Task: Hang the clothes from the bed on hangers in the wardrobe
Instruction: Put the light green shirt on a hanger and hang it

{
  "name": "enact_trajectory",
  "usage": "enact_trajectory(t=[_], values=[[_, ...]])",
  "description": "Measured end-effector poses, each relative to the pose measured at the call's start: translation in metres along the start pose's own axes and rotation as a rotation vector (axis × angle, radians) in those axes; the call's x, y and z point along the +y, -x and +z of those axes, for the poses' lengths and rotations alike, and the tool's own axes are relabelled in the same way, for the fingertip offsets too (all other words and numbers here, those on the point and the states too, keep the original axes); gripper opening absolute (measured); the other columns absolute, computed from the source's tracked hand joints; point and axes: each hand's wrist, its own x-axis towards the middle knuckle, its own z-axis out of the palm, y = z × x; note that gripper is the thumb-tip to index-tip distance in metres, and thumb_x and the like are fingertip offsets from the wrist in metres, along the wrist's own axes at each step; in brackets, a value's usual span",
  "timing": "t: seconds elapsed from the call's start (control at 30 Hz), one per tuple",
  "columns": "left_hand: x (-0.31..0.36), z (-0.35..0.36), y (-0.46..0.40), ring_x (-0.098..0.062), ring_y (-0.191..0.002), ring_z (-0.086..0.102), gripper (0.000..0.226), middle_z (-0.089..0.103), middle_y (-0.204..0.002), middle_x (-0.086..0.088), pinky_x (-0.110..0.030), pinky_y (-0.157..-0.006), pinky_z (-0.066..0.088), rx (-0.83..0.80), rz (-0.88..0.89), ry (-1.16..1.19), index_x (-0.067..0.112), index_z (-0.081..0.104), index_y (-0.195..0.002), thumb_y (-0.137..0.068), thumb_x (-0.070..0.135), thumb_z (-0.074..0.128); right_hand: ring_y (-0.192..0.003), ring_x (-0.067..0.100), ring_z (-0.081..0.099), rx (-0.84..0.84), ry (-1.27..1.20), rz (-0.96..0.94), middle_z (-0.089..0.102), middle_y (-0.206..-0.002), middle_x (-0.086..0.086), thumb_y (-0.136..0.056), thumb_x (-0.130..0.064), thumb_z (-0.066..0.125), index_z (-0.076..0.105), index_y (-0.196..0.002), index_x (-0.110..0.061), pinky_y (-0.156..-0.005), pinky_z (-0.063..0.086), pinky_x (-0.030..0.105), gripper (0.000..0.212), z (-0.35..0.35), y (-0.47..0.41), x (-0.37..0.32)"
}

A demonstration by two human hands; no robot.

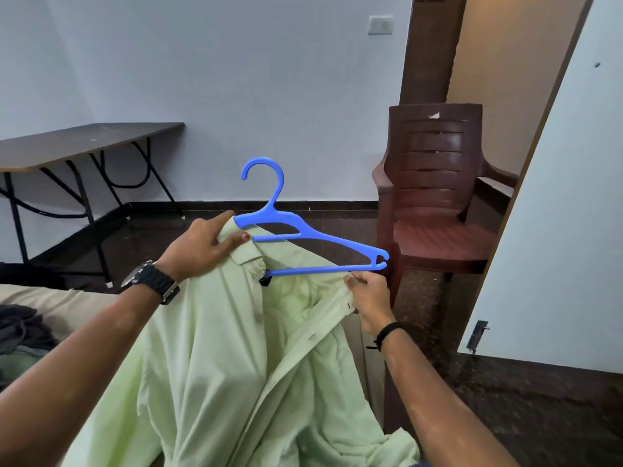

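hanging the large pale green cotton shirt [219, 358] is the step in hand, and it fills the lower middle of the view, draping from centre down toward six o'clock, its collar up near the middle. the blue plastic hanger [303, 235] sits at centre with its hook toward twelve o'clock; its left shoulder is already tucked under the collar side, while its right arm pokes out bare toward three o'clock. the left hand [202, 246] grips the collar fabric over the hanger's left end, fingers curled round it; the right hand [369, 296] pinches the open front placket just below the hanger's lower bar. to do this well, i'd judge the right hand should lift that shoulder of cloth up and over the bare arm, keeping the left hold firm so the seated side doesn't slip off. round the room: a pale wall behind, a dark folding table [84, 146] at ten o'clock, stacked brown plastic chairs [435, 183] at two o'clock, a white door panel [556, 214] at three o'clock, a beige bed [64, 305] with dark clothes [20, 328] at nine o'clock.
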Motion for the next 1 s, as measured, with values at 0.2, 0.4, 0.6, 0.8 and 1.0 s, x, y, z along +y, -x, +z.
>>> enact_trajectory(t=[0.2, 0.4, 0.6, 0.8, 1.0], values=[[0.032, -0.043, -0.014, -0.016, -0.044, 0.050, 0.045, 0.051, -0.047, -0.001, -0.037, -0.048, 0.044, 0.149, 0.045, -0.086, 0.027, 0.051, -0.090, -0.080, 0.070, 0.042, -0.054, 0.010, 0.046, 0.083, -0.071, -0.129, 0.053, -0.056, 0.001, -0.091, -0.009, 0.062, 0.063, -0.070, 0.004, -0.057, 0.044, 0.024, 0.024, -0.004, -0.001, -0.046], [0.070, -0.093, -0.032, -0.026, -0.049, 0.054, 0.041, 0.053, -0.049, -0.009, -0.043, -0.050, 0.047, 0.228, 0.148, -0.115, 0.023, 0.049, -0.090, -0.083, 0.063, 0.047, -0.055, 0.014, 0.042, 0.173, -0.138, -0.209, 0.046, -0.052, -0.003, -0.088, -0.012, 0.064, 0.061, -0.063, -0.009, -0.057, 0.040, 0.027, 0.026, -0.018, -0.005, -0.102], [0.133, -0.130, -0.086, -0.029, -0.067, 0.052, 0.033, 0.056, -0.061, -0.008, -0.041, -0.066, 0.048, 0.224, 0.239, -0.107, 0.021, 0.052, -0.105, -0.092, 0.052, 0.053, -0.073, 0.021, 0.052, 0.328, -0.190, -0.255, 0.059, -0.066, 0.002, -0.084, -0.010, 0.066, 0.068, -0.070, -0.010, -0.072, 0.046, 0.039, 0.014, -0.067, -0.024, -0.169], [0.156, -0.137, -0.094, -0.010, -0.061, 0.052, 0.030, 0.057, -0.064, 0.000, -0.032, -0.057, 0.040, 0.220, 0.339, -0.019, 0.029, 0.055, -0.095, -0.090, 0.058, 0.051, -0.076, 0.021, 0.056, 0.286, -0.265, -0.314, 0.064, -0.075, 0.008, -0.086, -0.010, 0.067, 0.066, -0.068, -0.011, -0.072, 0.050, 0.044, 0.018, -0.096, -0.009, -0.182], [0.143, -0.158, -0.056, -0.001, -0.068, 0.055, 0.041, 0.064, -0.077, 0.010, -0.025, -0.059, 0.040, 0.248, 0.296, 0.075, 0.030, 0.061, -0.089, -0.081, 0.069, 0.050, -0.074, 0.018, 0.057, 0.158, -0.314, -0.364, 0.064, -0.081, 0.008, -0.087, -0.005, 0.067, 0.067, -0.084, -0.005, -0.067, 0.047, 0.034, 0.003, -0.099, 0.039, -0.201]])
